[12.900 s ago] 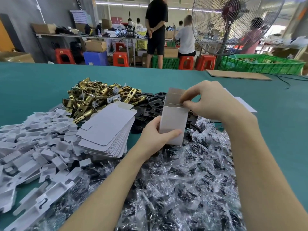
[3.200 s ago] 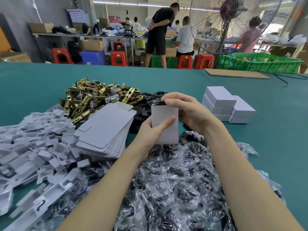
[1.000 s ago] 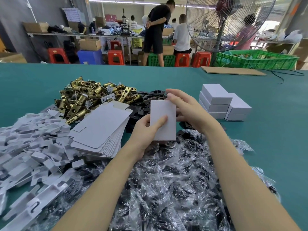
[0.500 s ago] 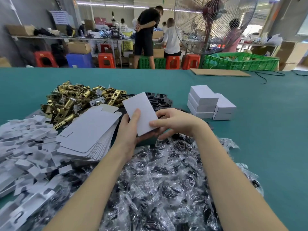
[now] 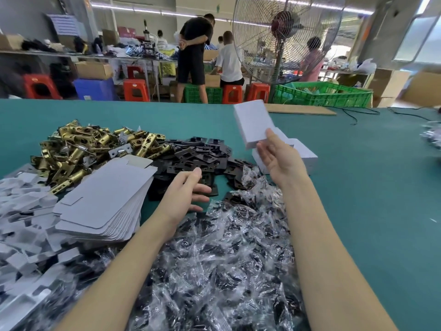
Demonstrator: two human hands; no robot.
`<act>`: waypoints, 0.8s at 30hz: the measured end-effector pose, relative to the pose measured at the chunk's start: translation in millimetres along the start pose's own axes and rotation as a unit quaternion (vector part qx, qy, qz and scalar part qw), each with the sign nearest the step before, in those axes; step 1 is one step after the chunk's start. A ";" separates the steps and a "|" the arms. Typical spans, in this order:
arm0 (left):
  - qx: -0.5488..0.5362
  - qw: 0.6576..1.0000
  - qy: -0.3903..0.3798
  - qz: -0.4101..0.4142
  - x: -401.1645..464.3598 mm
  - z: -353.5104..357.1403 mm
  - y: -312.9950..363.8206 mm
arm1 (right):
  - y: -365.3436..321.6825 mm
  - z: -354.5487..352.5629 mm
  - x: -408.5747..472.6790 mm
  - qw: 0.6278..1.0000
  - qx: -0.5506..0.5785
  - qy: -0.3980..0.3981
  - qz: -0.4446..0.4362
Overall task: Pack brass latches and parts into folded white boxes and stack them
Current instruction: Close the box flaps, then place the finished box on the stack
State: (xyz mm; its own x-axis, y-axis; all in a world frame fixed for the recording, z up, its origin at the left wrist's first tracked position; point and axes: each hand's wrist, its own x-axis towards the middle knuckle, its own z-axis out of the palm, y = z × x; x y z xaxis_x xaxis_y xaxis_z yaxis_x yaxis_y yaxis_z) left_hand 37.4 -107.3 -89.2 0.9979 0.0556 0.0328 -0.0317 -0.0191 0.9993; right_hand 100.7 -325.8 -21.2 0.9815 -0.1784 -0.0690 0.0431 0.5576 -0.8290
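right hand (image 5: 279,158) pinches closed white box (image 5: 253,124), raised above stacked boxes (image 5: 307,155) | left hand (image 5: 185,192) loose, empty, over black plates (image 5: 202,158) | brass latches (image 5: 95,144) far left on worktop (image 5: 358,187)

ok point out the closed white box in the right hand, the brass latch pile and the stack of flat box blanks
closed white box (image 5: 253,121), head view, middle of its broad top face
brass latch pile (image 5: 90,145), head view, centre of the heap
stack of flat box blanks (image 5: 107,194), head view, top sheet
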 end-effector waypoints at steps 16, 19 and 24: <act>0.035 0.999 -0.010 -0.005 1.1 1.0 -3.4 | -23.8 -73.4 21.5 0.924 0.101 0.333 -0.160; 0.040 0.999 -0.012 -0.004 0.5 1.0 -3.9 | -18.7 -79.0 25.6 0.923 0.091 0.344 -0.145; 0.048 0.999 -0.015 -0.003 1.3 1.1 -4.8 | -13.2 -82.8 30.9 0.937 0.060 0.327 -0.104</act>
State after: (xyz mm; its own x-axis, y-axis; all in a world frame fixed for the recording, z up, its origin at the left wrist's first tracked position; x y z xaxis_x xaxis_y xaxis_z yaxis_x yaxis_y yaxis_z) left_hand 38.9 -108.2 -94.1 0.9994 0.0260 0.0238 -0.0206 -0.1154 0.9931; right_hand 115.1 -405.8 -58.3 0.6267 -0.7309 -0.2704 0.2808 0.5354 -0.7966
